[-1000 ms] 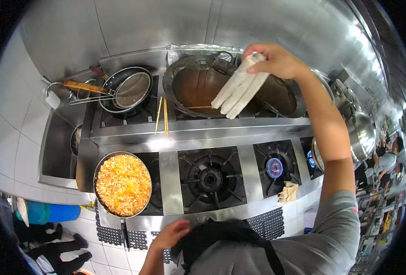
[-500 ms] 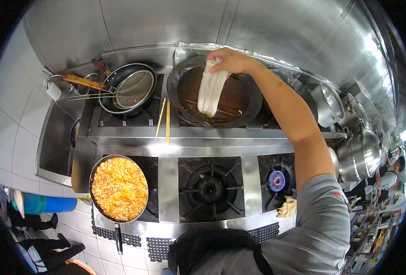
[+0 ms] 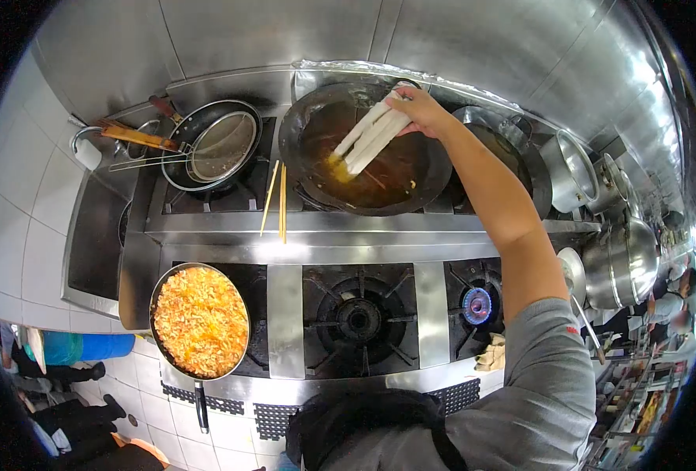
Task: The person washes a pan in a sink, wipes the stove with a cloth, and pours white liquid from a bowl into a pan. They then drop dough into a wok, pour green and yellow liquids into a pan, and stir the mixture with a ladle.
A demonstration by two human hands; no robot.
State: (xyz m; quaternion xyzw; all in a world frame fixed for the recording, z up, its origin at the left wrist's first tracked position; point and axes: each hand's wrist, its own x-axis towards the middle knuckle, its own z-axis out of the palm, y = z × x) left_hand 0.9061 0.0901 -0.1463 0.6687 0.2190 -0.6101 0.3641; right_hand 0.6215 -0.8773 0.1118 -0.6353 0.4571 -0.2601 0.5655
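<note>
My right hand [image 3: 421,110] grips the upper end of a bundle of white sticks or folded strips [image 3: 373,135] over the large dark wok [image 3: 297,169] on the back burners. The bundle slants down to the left, and its lower end touches the brown liquid, where a yellowish patch shows. What the strips are made of I cannot make out. No part of my left hand appears in the frame. Light wooden chopsticks [image 3: 283,206] lie on the stove ledge left of the wok.
A pan of orange-red rice-like food [image 3: 200,320] stands at the front left. A strainer [image 3: 222,147] rests on a black pan at the back left. A blue flame [image 3: 476,305] burns at the front right. Metal pots [image 3: 574,177] stand at the right. People's legs show lower left.
The white bundle has tilted from nearly upright to a slant, and its lower end is now in the liquid. My right hand has moved slightly right and down.
</note>
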